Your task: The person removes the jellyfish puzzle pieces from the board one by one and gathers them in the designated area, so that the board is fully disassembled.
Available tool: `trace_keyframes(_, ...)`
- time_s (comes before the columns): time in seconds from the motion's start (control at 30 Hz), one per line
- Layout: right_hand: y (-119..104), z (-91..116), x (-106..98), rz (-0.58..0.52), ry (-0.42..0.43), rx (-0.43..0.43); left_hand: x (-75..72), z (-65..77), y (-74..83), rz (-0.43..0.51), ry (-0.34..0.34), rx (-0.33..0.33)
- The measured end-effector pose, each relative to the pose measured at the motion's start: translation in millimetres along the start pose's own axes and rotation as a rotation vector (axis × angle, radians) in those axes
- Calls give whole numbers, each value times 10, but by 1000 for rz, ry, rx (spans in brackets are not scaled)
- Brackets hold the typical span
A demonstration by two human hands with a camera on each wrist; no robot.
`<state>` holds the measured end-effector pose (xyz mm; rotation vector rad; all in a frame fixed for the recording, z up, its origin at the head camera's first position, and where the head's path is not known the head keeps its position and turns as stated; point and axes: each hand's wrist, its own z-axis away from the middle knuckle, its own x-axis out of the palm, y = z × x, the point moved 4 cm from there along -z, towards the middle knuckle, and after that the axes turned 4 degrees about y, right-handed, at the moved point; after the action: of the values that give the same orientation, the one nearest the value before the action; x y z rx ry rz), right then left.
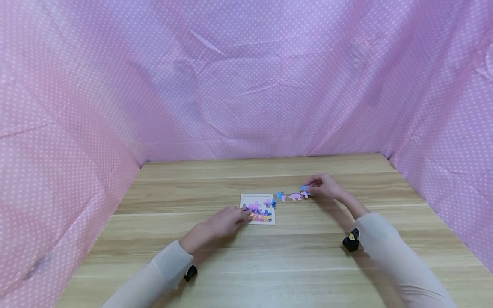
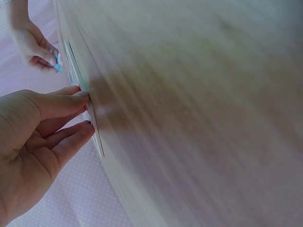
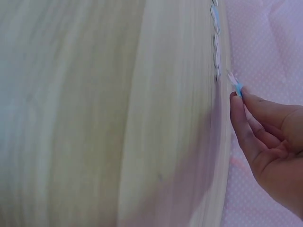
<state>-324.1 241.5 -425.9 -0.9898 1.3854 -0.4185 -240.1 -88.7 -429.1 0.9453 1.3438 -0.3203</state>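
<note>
In the head view a white square puzzle tray [image 1: 258, 197] lies on the table, partly filled with pink, yellow and blue jigsaw pieces. My left hand [image 1: 230, 220] reaches in from the left, its fingertips resting at the tray's left edge and hiding part of it. Seen from the left wrist, its fingers [image 2: 71, 142] are fairly straight against the thin tray [image 2: 98, 144]. My right hand [image 1: 325, 187] pinches a blue and pink puzzle piece [image 3: 237, 88] between thumb and fingertips, raised above the table.
Loose puzzle pieces lie between the tray and my right hand: a blue and pink piece [image 1: 281, 196] and a pink piece [image 1: 295, 196]. One blue-edged piece [image 1: 273, 203] overlaps the tray's right rim. Pink dotted cloth [image 1: 246, 85] surrounds the wooden table [image 1: 246, 265].
</note>
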Motion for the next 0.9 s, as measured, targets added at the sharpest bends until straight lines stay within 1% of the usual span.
trace_keyframes(0.17,72,43,-63,60,8,29,4,11,-3,6,2,0)
trace_keyframes(0.23,97,52,-76,83,11,35,6,12,-5,11,-1,-11)
trace_keyframes(0.47,167,52,-68,165,12,46,27,2,-12,3,-5,-25)
trace_keyframes(0.57,182,48,-56,157,13,74,39,8,-14,4,-7,-28)
trace_keyframes(0.73,115,8,-37,148,34,87,35,18,-15,14,-3,-18)
trace_keyframes(0.83,18,-31,-10,191,54,53,27,18,-14,9,10,-3)
trace_keyframes(0.9,-58,-48,30,213,46,36,28,17,-13,-5,10,3)
